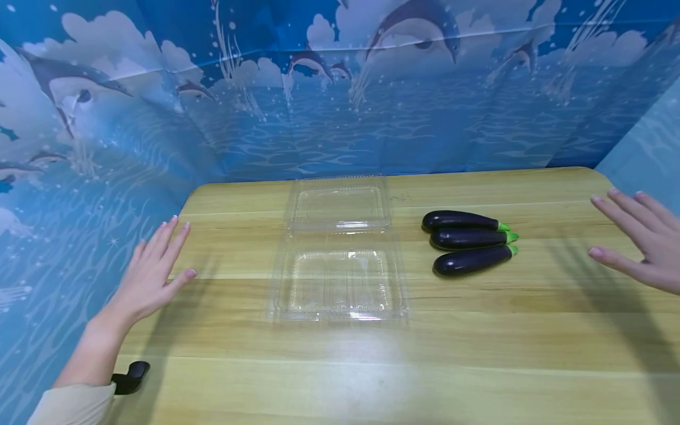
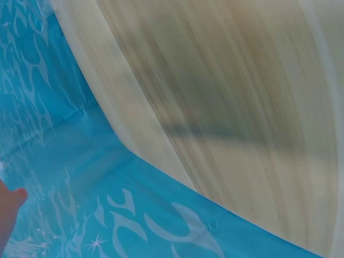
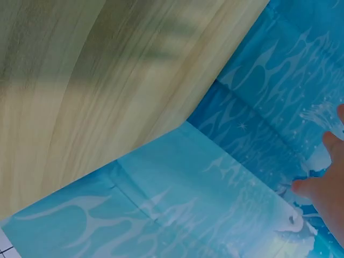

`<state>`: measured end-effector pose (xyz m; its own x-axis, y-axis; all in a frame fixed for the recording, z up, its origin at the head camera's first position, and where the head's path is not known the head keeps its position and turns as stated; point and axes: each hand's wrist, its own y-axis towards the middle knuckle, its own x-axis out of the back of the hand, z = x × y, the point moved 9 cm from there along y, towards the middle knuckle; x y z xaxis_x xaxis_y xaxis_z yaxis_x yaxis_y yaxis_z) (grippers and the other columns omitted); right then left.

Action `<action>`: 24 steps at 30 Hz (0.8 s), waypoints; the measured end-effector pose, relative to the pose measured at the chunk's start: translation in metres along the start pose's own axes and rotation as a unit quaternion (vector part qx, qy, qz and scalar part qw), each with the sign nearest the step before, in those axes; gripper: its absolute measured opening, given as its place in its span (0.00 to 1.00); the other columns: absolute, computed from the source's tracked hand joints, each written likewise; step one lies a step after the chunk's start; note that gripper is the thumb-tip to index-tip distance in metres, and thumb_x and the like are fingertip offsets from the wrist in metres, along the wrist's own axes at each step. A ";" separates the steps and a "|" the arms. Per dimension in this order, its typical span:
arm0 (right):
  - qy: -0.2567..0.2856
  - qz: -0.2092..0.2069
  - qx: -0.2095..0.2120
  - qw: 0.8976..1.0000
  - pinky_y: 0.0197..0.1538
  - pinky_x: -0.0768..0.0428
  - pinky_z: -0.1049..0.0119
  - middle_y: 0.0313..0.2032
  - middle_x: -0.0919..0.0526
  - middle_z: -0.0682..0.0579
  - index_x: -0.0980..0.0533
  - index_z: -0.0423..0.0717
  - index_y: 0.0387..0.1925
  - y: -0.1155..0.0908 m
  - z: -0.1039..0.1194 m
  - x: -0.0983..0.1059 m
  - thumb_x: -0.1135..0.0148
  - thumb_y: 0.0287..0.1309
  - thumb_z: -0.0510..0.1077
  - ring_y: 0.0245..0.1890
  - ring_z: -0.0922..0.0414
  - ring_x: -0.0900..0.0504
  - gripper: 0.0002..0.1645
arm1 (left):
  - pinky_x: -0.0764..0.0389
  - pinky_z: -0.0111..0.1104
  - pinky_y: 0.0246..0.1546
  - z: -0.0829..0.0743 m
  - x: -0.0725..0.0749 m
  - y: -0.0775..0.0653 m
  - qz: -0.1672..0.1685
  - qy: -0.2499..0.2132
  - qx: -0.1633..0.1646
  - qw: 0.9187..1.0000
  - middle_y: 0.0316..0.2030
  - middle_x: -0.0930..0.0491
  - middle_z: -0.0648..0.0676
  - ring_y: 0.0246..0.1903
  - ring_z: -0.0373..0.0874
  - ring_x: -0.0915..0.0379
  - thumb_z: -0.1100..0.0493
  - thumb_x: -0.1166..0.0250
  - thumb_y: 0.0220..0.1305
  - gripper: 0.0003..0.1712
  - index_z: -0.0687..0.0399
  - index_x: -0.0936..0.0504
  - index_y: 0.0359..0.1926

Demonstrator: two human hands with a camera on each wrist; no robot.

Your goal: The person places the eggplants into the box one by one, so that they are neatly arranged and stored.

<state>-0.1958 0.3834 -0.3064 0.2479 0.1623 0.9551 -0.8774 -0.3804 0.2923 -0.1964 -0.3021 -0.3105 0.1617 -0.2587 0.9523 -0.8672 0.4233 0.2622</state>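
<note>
Over the table's left side my left hand [image 1: 151, 271] is held up with straight, spread fingers and nothing in it. My right hand [image 1: 645, 242] is likewise spread at the far right, partly cut off by the frame. Between them a clear plastic clamshell box [image 1: 340, 283] lies unfolded, its lid [image 1: 340, 206] flat toward the back. To the right of the box are three dark purple eggplants [image 1: 470, 239], lying side by side with green stem ends pointing right. Only part of each hand enters its wrist view: left fingertip [image 2: 20, 196] and right fingers [image 3: 306, 187].
The wooden table [image 1: 350, 372] has rounded back corners. A blue cloth [image 1: 340, 130] printed with dolphins and waves hangs behind it and along both sides. A black strap piece [image 1: 131, 378] sticks out by the left sleeve [image 1: 74, 404].
</note>
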 end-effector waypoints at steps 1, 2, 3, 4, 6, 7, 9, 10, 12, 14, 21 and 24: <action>0.006 0.000 -0.001 1.000 0.69 0.69 0.55 0.71 0.60 0.38 0.59 0.49 0.73 0.000 0.000 0.000 0.45 0.60 0.61 0.71 0.50 0.67 0.51 | 0.64 0.62 0.61 0.000 -0.001 0.001 -0.001 -0.010 -0.001 1.000 0.72 0.64 0.55 0.70 0.57 0.67 0.43 0.50 0.68 0.42 0.49 0.60 0.74; 0.014 0.003 -0.006 1.000 0.69 0.69 0.54 0.70 0.60 0.37 0.59 0.49 0.73 0.000 0.001 -0.001 0.44 0.60 0.60 0.71 0.48 0.67 0.50 | 0.61 0.62 0.61 -0.001 -0.001 0.002 -0.005 -0.020 -0.004 1.000 0.72 0.62 0.56 0.69 0.59 0.64 0.44 0.49 0.68 0.42 0.49 0.59 0.73; 0.021 0.002 -0.009 1.000 0.69 0.68 0.52 0.70 0.58 0.36 0.58 0.49 0.73 0.000 0.002 -0.001 0.43 0.60 0.59 0.70 0.46 0.65 0.50 | 0.59 0.62 0.60 -0.002 -0.002 0.004 -0.007 -0.032 -0.005 0.999 0.72 0.60 0.58 0.68 0.61 0.61 0.46 0.49 0.68 0.41 0.50 0.59 0.73; 0.025 0.004 -0.014 1.000 0.68 0.67 0.49 0.70 0.57 0.34 0.57 0.48 0.73 0.001 0.002 -0.001 0.43 0.59 0.57 0.70 0.43 0.64 0.50 | 0.57 0.62 0.60 -0.003 -0.003 0.005 -0.006 -0.045 -0.005 0.999 0.71 0.58 0.59 0.67 0.63 0.59 0.47 0.49 0.69 0.40 0.50 0.58 0.73; 0.029 0.010 -0.023 0.999 0.67 0.64 0.44 0.68 0.53 0.31 0.55 0.47 0.72 0.003 0.005 -0.001 0.41 0.59 0.55 0.69 0.38 0.59 0.49 | 0.54 0.62 0.59 -0.004 -0.006 0.007 -0.004 -0.067 -0.001 0.998 0.70 0.54 0.62 0.66 0.64 0.57 0.49 0.50 0.70 0.39 0.50 0.58 0.73; 0.035 0.010 -0.025 0.999 0.66 0.62 0.42 0.67 0.50 0.30 0.54 0.46 0.72 0.004 0.006 -0.001 0.40 0.58 0.54 0.67 0.35 0.56 0.49 | 0.54 0.61 0.59 -0.004 -0.008 0.009 -0.003 -0.078 0.001 0.997 0.70 0.53 0.63 0.66 0.65 0.56 0.49 0.51 0.70 0.38 0.49 0.59 0.73; 0.049 0.011 -0.028 0.998 0.65 0.58 0.38 0.65 0.46 0.28 0.51 0.45 0.71 0.007 0.009 -0.001 0.38 0.57 0.51 0.65 0.32 0.51 0.48 | 0.51 0.61 0.59 -0.006 -0.013 0.012 0.002 -0.107 0.010 0.994 0.68 0.49 0.65 0.65 0.65 0.54 0.52 0.50 0.70 0.38 0.48 0.60 0.74; 0.057 0.016 -0.030 0.998 0.64 0.58 0.38 0.64 0.45 0.28 0.50 0.44 0.71 0.008 0.011 -0.002 0.38 0.57 0.50 0.64 0.32 0.49 0.47 | 0.50 0.61 0.58 -0.007 -0.016 0.013 0.007 -0.123 0.017 0.992 0.68 0.47 0.65 0.65 0.65 0.53 0.53 0.50 0.70 0.39 0.47 0.61 0.74; 0.086 0.013 -0.023 0.996 0.64 0.55 0.38 0.61 0.40 0.27 0.46 0.43 0.70 0.010 0.015 -0.002 0.36 0.55 0.47 0.63 0.31 0.46 0.45 | 0.46 0.60 0.56 -0.009 -0.022 0.016 0.016 -0.154 0.031 0.988 0.66 0.43 0.65 0.63 0.64 0.49 0.55 0.48 0.70 0.40 0.44 0.61 0.74; 0.109 0.014 -0.023 0.994 0.62 0.52 0.36 0.59 0.37 0.27 0.42 0.42 0.68 0.012 0.019 -0.004 0.35 0.54 0.45 0.60 0.30 0.43 0.43 | 0.40 0.59 0.53 -0.013 -0.028 0.019 0.031 -0.188 0.048 0.981 0.63 0.37 0.64 0.61 0.63 0.44 0.55 0.48 0.69 0.41 0.41 0.62 0.73; 0.133 0.026 -0.039 0.990 0.47 0.36 0.47 0.56 0.30 0.34 0.33 0.41 0.62 0.018 0.031 -0.012 0.32 0.52 0.44 0.52 0.35 0.33 0.36 | 0.32 0.51 0.50 -0.023 -0.052 0.029 0.078 -0.310 0.103 0.942 0.57 0.30 0.63 0.55 0.56 0.34 0.54 0.50 0.71 0.36 0.37 0.57 0.73; 0.146 0.042 -0.052 0.987 0.46 0.36 0.52 0.56 0.29 0.38 0.31 0.42 0.60 0.020 0.035 -0.018 0.32 0.52 0.44 0.52 0.37 0.32 0.33 | 0.28 0.49 0.48 -0.028 -0.062 0.033 0.093 -0.375 0.116 0.915 0.56 0.31 0.65 0.55 0.58 0.34 0.55 0.49 0.71 0.35 0.42 0.54 0.73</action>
<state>-0.2039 0.3412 -0.3160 0.0573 0.3951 0.9168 -0.9312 -0.3100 0.1918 -0.2218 -0.2472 -0.3568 -0.2913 -0.7611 0.5795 -0.9380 0.3464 -0.0166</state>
